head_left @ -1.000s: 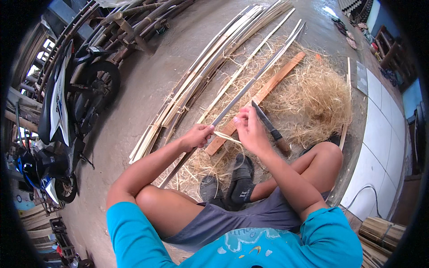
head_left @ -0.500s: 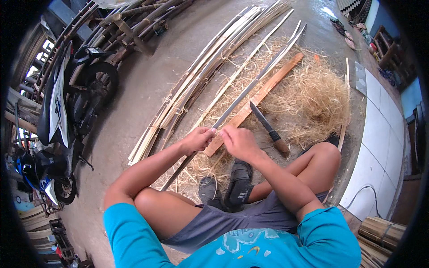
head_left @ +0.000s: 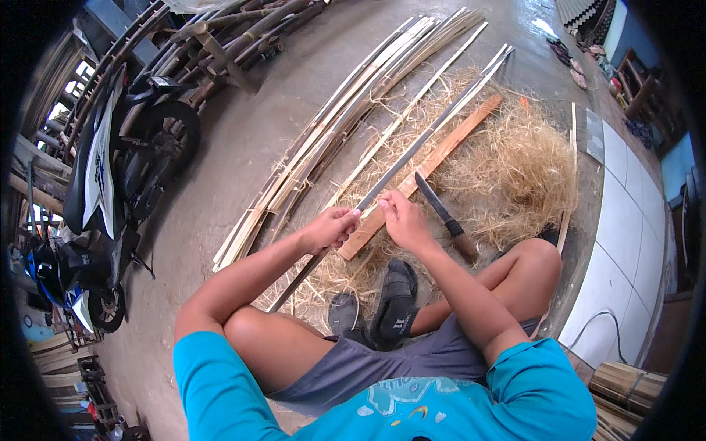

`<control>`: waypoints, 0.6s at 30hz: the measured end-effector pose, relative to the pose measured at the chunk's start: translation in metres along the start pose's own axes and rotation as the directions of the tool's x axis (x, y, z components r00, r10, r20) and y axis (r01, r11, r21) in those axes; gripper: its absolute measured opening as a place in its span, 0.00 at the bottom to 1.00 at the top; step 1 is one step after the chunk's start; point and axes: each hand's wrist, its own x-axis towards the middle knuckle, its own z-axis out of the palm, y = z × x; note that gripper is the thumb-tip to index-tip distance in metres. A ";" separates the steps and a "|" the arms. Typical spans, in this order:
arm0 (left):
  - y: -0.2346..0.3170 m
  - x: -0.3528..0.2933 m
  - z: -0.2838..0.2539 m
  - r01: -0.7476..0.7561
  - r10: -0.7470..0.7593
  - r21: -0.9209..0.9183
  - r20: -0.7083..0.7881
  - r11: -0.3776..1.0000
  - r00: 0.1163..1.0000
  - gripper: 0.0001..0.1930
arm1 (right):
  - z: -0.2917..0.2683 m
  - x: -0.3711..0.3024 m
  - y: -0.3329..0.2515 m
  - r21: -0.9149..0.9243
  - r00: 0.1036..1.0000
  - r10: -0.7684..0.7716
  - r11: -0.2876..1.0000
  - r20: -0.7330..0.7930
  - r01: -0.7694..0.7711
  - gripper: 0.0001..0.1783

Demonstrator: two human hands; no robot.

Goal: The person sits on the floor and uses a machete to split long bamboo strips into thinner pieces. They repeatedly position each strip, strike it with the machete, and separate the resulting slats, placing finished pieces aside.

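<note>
A long, thin bamboo strip [head_left: 412,149], dark grey on one side, runs slantwise from beside my left knee to the far right. My left hand [head_left: 332,229] is closed around it near its middle, thumb along the top. Just right of that grip, my right hand [head_left: 406,223] is closed with its fingertips at the strip's edge; whatever it pinches is hidden. Pale strips lie close along the held strip's far end. Beneath is a reddish wooden board [head_left: 441,158]. A knife [head_left: 439,206] with a dark blade and brown handle rests right of the board.
Curly bamboo shavings [head_left: 522,173] are heaped at the right. A bundle of long bamboo strips [head_left: 334,117] lies at the left. A motorcycle [head_left: 103,176] stands farther left, near stacked bamboo poles [head_left: 220,55]. White tiles [head_left: 621,220] edge the right side.
My right hand has moved a little away from me along the strip, opening a small gap from my left hand. The left hand keeps its grip. The whole view has shifted slightly.
</note>
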 end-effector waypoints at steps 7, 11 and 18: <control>-0.023 0.000 -0.007 0.020 -0.021 -0.041 -0.016 0.999 1.000 0.17 | 0.040 -0.033 -0.004 0.380 0.827 -0.204 0.925 0.525 -0.013 0.16; -0.007 -0.002 0.011 0.062 -0.064 -0.060 -0.035 0.996 0.997 0.18 | 0.011 -0.002 0.002 0.131 0.985 -0.131 0.985 0.113 0.116 0.14; 0.013 0.000 0.012 0.034 -0.035 -0.020 -0.031 0.999 0.999 0.19 | 0.045 -0.032 0.038 -0.048 0.959 -0.077 0.994 0.275 0.093 0.15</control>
